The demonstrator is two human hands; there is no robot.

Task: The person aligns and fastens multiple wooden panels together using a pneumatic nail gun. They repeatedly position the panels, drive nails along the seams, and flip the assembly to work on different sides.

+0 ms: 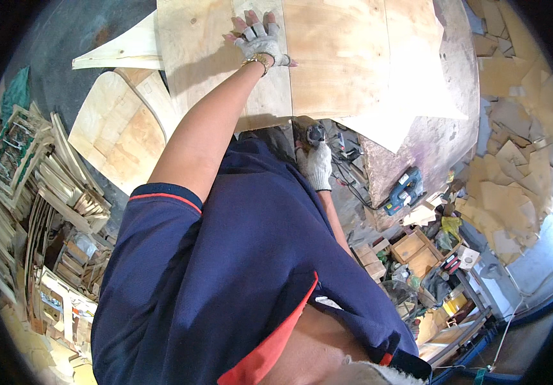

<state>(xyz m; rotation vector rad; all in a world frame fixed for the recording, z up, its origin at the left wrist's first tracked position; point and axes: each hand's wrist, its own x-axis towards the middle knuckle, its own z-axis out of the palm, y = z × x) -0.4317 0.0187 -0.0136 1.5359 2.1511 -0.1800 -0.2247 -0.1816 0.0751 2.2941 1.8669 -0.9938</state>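
Observation:
My left hand (262, 45), in a white fingerless knit glove with a gold-coloured band at the wrist, presses flat on a pale plywood sheet (225, 90), fingers spread. A straight seam or edge runs just right of it, beside a second plywood panel (340, 64). Close to my body, at the near edge of the wood, my gloved right hand (317, 163) is closed around a dark tool with a rounded grey-black end (315, 133). The tool's exact kind is hard to make out, and its lower part is hidden by the hand.
A blue jigsaw (405, 190) with a cord rests on the worn bench at the right. Curved plywood pieces (112, 122) lie left. Wood strips (64, 186) are stacked beyond them. Offcuts (507, 173) cover the floor at far right, near a cluttered wooden box (415, 252).

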